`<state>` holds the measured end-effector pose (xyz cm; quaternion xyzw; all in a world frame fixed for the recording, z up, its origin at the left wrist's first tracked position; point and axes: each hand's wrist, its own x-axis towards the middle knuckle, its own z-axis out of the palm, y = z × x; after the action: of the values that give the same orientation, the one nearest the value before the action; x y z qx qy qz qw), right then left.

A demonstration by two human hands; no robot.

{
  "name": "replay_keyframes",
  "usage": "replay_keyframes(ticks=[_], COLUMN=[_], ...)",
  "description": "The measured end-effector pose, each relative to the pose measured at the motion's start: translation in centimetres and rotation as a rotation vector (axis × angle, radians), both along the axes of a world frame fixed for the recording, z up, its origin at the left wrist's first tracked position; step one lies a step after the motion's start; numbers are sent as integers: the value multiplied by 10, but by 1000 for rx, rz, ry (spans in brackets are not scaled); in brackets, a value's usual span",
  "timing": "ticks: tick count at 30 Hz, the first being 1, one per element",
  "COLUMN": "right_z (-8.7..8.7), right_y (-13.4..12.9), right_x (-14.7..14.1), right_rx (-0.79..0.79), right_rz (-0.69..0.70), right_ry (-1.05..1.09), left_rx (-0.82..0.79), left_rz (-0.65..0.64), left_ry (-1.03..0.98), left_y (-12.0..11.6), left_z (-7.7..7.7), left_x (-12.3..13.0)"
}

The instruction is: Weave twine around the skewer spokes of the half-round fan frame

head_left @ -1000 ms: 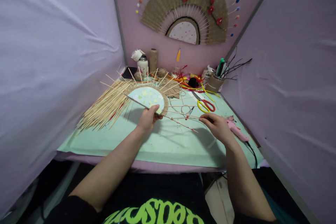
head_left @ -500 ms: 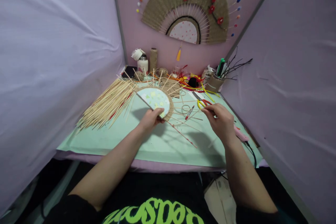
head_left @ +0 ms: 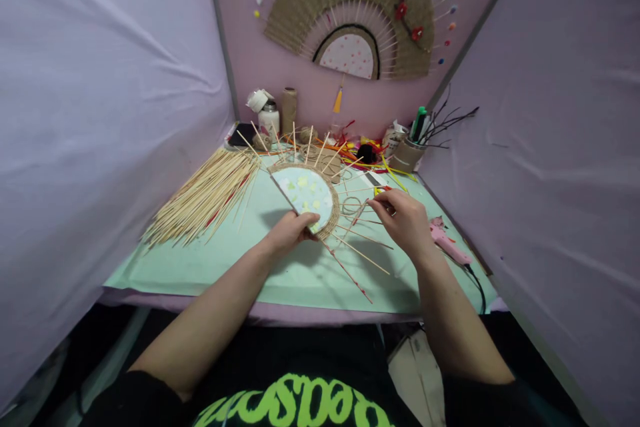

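Observation:
My left hand (head_left: 295, 230) grips the lower corner of a half-round fan piece (head_left: 303, 190), thumb on its pale blue, yellow-spotted face. Woven twine edges the curve, and thin wooden sticks radiate from it; one near me is reddish (head_left: 347, 273). The piece is tilted above the table. To its right, my right hand (head_left: 400, 213) is closed in a pinch on a thin strand of twine that runs toward the fan's lower edge. Beneath that hand lie a loose coil of twine (head_left: 351, 205) and scissors (head_left: 379, 189) with red and yellow handles, partly hidden.
A pile of bamboo sticks (head_left: 205, 193) covers the left of the table. At right lies a pink glue gun (head_left: 450, 245) with a black cord. Along the back stand a white bottle (head_left: 270, 119), a cardboard tube (head_left: 289, 112) and a pen holder (head_left: 406, 157). A large fan (head_left: 350, 7) hangs behind.
My right hand has moved left and closer to the fan, still pinching the strand. The fan piece has shifted slightly right in my left hand.

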<state>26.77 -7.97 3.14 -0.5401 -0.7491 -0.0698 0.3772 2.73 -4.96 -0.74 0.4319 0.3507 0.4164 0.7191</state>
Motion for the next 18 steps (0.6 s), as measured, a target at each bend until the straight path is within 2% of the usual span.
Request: replay_keyframes(ticks=[5, 11, 18], right_z=[-5, -7, 0], right_y=[3, 4, 1], right_x=[10, 15, 18], right_rx=[-98, -138, -23], right_rz=[33, 40, 127], right_ry=[56, 104, 170], left_rx=[-36, -74, -185], left_rz=[-9, -8, -20], left_ry=[-49, -60, -132], left_y=[0, 1, 3], left_z=[0, -1, 4], left_x=[0, -2, -5])
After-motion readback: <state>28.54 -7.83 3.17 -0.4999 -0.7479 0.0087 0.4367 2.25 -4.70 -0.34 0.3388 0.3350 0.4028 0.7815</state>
